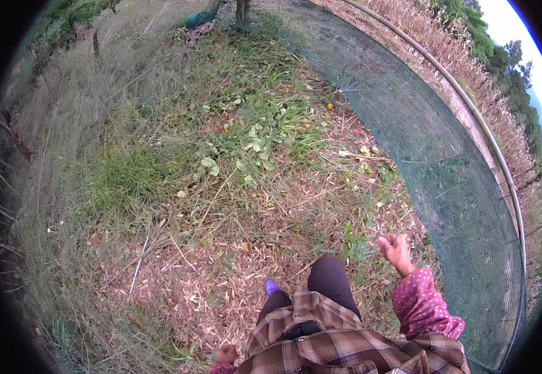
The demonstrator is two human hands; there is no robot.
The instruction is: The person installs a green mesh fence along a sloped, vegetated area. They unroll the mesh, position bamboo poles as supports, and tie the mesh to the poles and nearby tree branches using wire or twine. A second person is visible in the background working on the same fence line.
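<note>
My right hand (396, 250) is held out ahead on the right, its fingers curled into a loose fist with nothing showing in them. It is in the air above the littered ground, left of the green mesh netting (433, 143). A red floral sleeve (423, 303) covers that forearm. My left hand (226, 354) is low at the bottom edge, beside the brown plaid garment (339, 343); it is small and blurred, and its fingers cannot be made out. One purple boot (271, 287) shows below my dark trouser legs (331, 282).
Dry wood chips and stalks (208, 280) cover the ground. Cut green leaves (255, 146) lie in a heap ahead, with a yellow round thing (330, 106) near the netting. A long pole (464, 93) runs along the net's top. Wispy dry plants (65, 174) stand on the left.
</note>
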